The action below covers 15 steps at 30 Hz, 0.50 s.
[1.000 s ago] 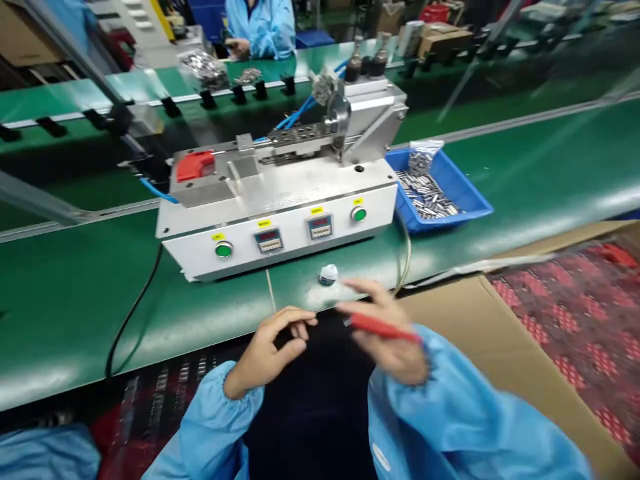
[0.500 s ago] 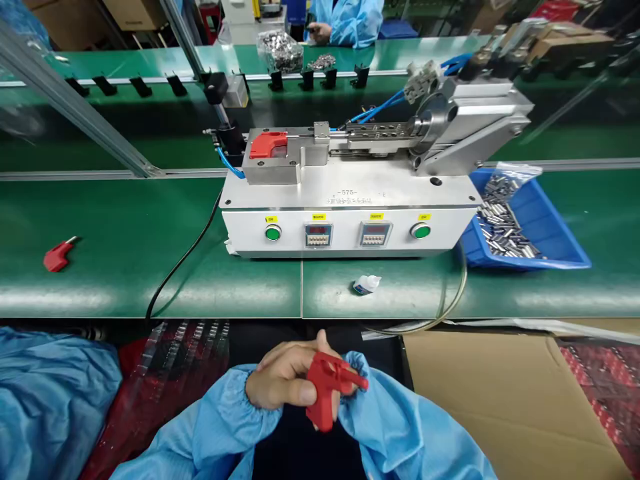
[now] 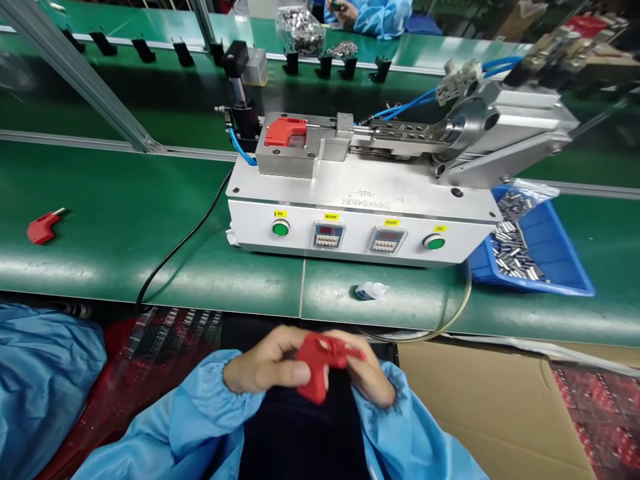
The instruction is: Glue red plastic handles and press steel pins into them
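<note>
Over my lap, my left hand (image 3: 273,363) is closed around the grip of a red pistol-shaped plastic part (image 3: 315,373), its thumb pressed on the near side. The fingers of my right hand (image 3: 367,373) close on the part's thin front end; some fingertips are hidden behind it. A similar red piece (image 3: 284,132) lies in the metal fixture of a white bench machine (image 3: 363,230), with a thin rod meeting its right end. On the green bench to the left is another red piece (image 3: 43,228) with a metal pin sticking out.
A small white bottle (image 3: 371,291) lies near the bench edge. Right of the machine, a blue bin (image 3: 563,247) holds many small metal tubes. A cardboard box (image 3: 490,400) stands low at right. A black cable (image 3: 187,237) crosses the bench. A co-worker's blue sleeve (image 3: 385,17) shows across the bench.
My right hand has come out from behind the red part and now grips its front end. The part has risen slightly to the left. The whole view has tilted and shifted.
</note>
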### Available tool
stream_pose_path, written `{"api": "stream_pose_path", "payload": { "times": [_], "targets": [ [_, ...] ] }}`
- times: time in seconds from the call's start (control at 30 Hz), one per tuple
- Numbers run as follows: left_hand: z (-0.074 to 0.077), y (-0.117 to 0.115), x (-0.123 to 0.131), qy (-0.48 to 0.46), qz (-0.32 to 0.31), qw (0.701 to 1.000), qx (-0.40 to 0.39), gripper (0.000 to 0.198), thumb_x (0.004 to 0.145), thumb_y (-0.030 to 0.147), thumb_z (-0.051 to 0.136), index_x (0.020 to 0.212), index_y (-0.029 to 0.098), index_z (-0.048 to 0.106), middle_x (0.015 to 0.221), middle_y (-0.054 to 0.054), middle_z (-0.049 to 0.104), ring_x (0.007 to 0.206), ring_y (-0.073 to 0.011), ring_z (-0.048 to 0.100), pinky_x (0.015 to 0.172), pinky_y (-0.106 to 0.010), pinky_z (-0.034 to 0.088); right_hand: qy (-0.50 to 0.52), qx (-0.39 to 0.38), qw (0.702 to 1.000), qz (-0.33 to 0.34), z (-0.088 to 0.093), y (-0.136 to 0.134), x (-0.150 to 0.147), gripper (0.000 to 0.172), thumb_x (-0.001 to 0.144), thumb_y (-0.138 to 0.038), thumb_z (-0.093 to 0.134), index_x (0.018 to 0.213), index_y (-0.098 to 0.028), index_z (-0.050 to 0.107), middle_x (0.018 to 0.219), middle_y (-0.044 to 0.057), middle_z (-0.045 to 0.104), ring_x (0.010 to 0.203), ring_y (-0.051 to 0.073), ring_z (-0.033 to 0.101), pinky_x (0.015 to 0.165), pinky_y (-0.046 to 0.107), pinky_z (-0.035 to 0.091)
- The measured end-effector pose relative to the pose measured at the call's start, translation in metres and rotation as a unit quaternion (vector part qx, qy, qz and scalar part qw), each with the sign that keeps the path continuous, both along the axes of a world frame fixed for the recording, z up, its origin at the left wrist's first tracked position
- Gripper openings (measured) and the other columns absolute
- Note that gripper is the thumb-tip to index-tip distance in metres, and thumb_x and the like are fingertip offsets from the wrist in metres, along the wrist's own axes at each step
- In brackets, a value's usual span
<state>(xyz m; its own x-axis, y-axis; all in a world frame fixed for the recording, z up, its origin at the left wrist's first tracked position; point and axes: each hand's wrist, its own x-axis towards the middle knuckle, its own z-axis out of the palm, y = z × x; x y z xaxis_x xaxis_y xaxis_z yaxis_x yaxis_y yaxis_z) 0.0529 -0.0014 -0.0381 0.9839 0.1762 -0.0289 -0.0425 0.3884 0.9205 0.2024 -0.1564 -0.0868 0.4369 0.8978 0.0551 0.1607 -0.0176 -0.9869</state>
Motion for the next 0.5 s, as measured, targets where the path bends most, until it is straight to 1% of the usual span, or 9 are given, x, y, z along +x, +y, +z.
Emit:
{"api": "stream_pose_path", "payload": {
  "times": [0.07,0.1,0.13,0.17,0.2,0.27,0.33,0.43,0.5],
  "targets": [
    [-0.010,0.016,-0.001,0.041,0.088,0.995,0.032,0.046,0.090,0.061,0.075,0.099,0.016,0.076,0.083,-0.008,0.073,0.075,-0.0223,0.068,0.076,-0.036,0.058,-0.064,0.048,0.991,-0.103,0.005,-0.009,0.009,0.028,0.102,-0.047,0.062,0.099,-0.023,0.076,0.073,0.002,0.066,0.066,0.018,0.065,0.063,0.030,0.056],
    [-0.015,0.023,0.001,0.061,0.129,0.988,0.054,0.045,0.088,0.058,0.078,0.102,0.016,0.075,0.087,-0.008,0.073,0.078,-0.0218,0.068,0.075,-0.033,0.057,-0.105,0.072,0.975,-0.182,0.006,-0.012,0.015,0.018,0.099,-0.040,0.069,0.101,-0.023,0.074,0.076,0.001,0.065,0.068,0.017,0.064,0.066,0.030,0.056],
    [-0.020,0.029,0.005,0.077,0.159,0.982,0.071,0.045,0.086,0.056,0.081,0.104,0.016,0.072,0.090,-0.007,0.073,0.080,-0.0211,0.069,0.075,-0.031,0.057,-0.142,0.086,0.952,-0.258,0.007,-0.013,0.022,0.017,0.095,-0.036,0.074,0.105,-0.023,0.071,0.082,0.002,0.065,0.072,0.017,0.064,0.069,0.031,0.057],
    [-0.026,0.033,0.010,0.087,0.179,0.977,0.083,0.046,0.084,0.054,0.083,0.107,0.016,0.070,0.091,-0.006,0.073,0.080,-0.0199,0.068,0.075,-0.029,0.056,-0.168,0.085,0.932,-0.310,0.007,-0.012,0.029,0.025,0.091,-0.033,0.079,0.112,-0.023,0.069,0.090,0.003,0.066,0.079,0.018,0.065,0.073,0.032,0.058],
    [-0.030,0.037,0.016,0.093,0.187,0.974,0.091,0.046,0.083,0.052,0.084,0.108,0.017,0.069,0.092,-0.005,0.073,0.080,-0.0187,0.068,0.075,-0.028,0.056,-0.182,0.072,0.923,-0.331,0.006,-0.009,0.036,0.037,0.088,-0.033,0.082,0.120,-0.024,0.067,0.100,0.005,0.067,0.087,0.020,0.067,0.077,0.035,0.059],
    [-0.038,0.040,0.027,0.095,0.181,0.974,0.099,0.045,0.084,0.050,0.084,0.110,0.017,0.067,0.091,-0.004,0.073,0.078,-0.0175,0.068,0.074,-0.027,0.056,-0.188,0.027,0.933,-0.306,0.003,0.001,0.051,0.051,0.086,-0.036,0.082,0.132,-0.023,0.064,0.121,0.010,0.067,0.104,0.024,0.069,0.085,0.039,0.061],
    [-0.042,0.039,0.034,0.085,0.172,0.977,0.096,0.043,0.087,0.051,0.080,0.108,0.017,0.068,0.090,-0.004,0.073,0.078,-0.0178,0.068,0.074,-0.028,0.056,-0.186,-0.008,0.948,-0.258,0.000,0.013,0.060,0.044,0.089,-0.040,0.079,0.128,-0.022,0.067,0.128,0.013,0.067,0.115,0.027,0.067,0.094,0.045,0.060],
    [-0.045,0.036,0.036,0.080,0.173,0.978,0.079,0.043,0.091,0.057,0.075,0.100,0.015,0.069,0.083,-0.004,0.071,0.075,-0.0174,0.067,0.070,-0.027,0.054,-0.152,-0.019,0.962,-0.224,-0.002,0.023,0.061,0.030,0.095,-0.044,0.071,0.114,-0.021,0.070,0.124,0.013,0.072,0.117,0.028,0.068,0.104,0.049,0.056],
    [-0.045,0.034,0.034,0.078,0.176,0.979,0.063,0.044,0.091,0.060,0.074,0.093,0.016,0.067,0.077,-0.002,0.068,0.068,-0.0154,0.063,0.065,-0.026,0.052,-0.106,-0.015,0.972,-0.209,0.001,0.023,0.055,0.029,0.098,-0.046,0.068,0.112,-0.021,0.069,0.114,0.012,0.075,0.108,0.027,0.071,0.098,0.046,0.058]
  ]
}}
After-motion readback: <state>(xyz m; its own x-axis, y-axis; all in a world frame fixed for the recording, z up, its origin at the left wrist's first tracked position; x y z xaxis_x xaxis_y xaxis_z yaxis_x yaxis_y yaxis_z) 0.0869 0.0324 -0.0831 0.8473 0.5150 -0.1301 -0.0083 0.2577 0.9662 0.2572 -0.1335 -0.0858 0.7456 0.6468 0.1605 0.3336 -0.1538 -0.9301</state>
